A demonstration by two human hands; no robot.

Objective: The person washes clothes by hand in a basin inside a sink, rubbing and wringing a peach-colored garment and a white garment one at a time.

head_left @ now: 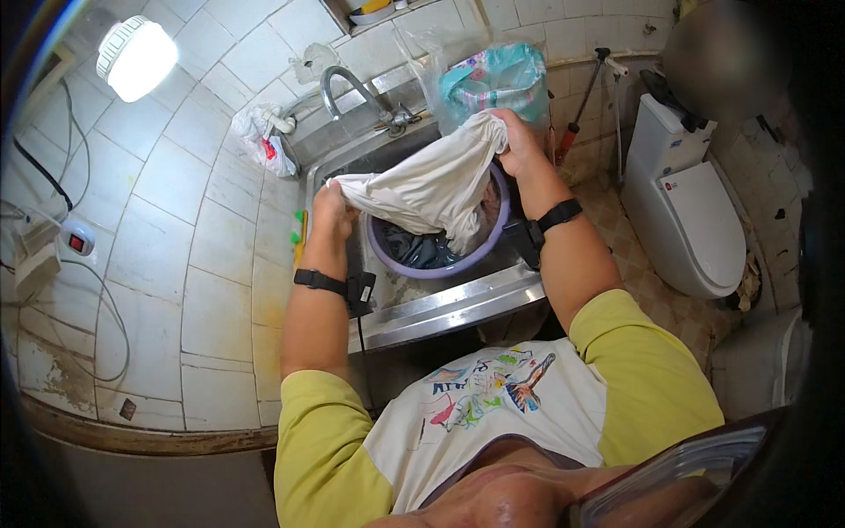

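2 hands (334, 208) (519, 148), seemingly closed, grip 1 white cloth (429, 182).

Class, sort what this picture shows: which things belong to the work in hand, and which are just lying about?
Part of the work:
White cloth, held up by left hand and right hand
Purple basin beneath it
Dark cloth in the basin
Sink under the basin

Just about:
Toilet
Lit bulb
White plastic bag

Shirt (563, 374): white body, short yellow sleeves (330, 440), multicoloured chest print (488, 385). Straps (560, 214): black, one per forearm, each bearing a black box (360, 292); thin dark cable (362, 336) below the left box.
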